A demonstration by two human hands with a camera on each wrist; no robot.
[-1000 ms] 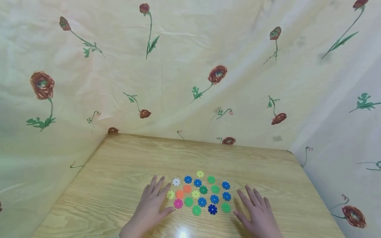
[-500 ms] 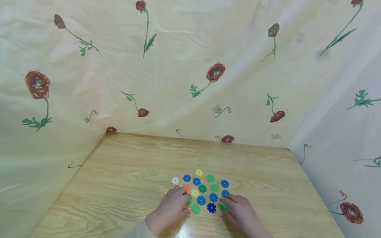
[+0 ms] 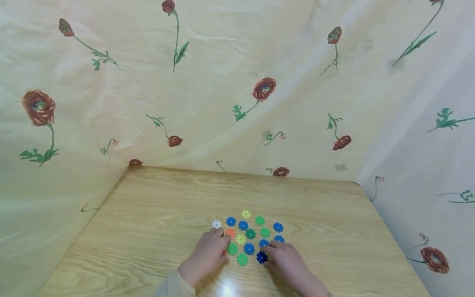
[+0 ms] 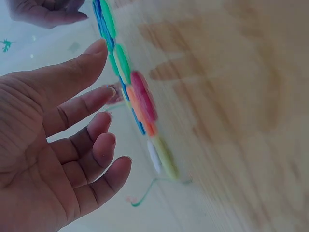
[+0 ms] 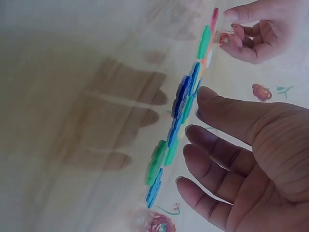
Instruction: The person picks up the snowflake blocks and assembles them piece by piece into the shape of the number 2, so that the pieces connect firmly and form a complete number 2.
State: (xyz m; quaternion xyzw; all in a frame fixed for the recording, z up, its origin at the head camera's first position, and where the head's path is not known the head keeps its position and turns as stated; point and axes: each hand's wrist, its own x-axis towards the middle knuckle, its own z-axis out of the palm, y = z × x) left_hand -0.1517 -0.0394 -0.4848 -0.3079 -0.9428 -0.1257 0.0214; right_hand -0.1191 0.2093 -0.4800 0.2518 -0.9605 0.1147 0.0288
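Flat notched plastic discs in several colours lie spread on the table in the head view. My left hand (image 3: pixel 205 251) is over the left side, its fingertips near the white disc (image 3: pixel 216 224) and the orange disc (image 3: pixel 230 233). It hides most of the pink disc, which shows in the left wrist view as a pink edge (image 4: pixel 145 95). My right hand (image 3: pixel 289 260) is over the right side, fingertips right at the dark blue disc (image 3: pixel 262 258). A green disc (image 5: pixel 156 162) below it shows only in the right wrist view. Both hands have loosely bent fingers, with nothing between them.
The wooden table (image 3: pixel 167 198) bears the discs in its front middle. Behind it and along both sides hangs a pale cloth (image 3: pixel 208 95) printed with red flowers. A bright light reflection sits on the wood between my forearms.
From spread fingers at either side, both hands have come inward over the discs and bent their fingers. Lately the right hand slid further left, to the dark blue disc. The view shifted slightly.
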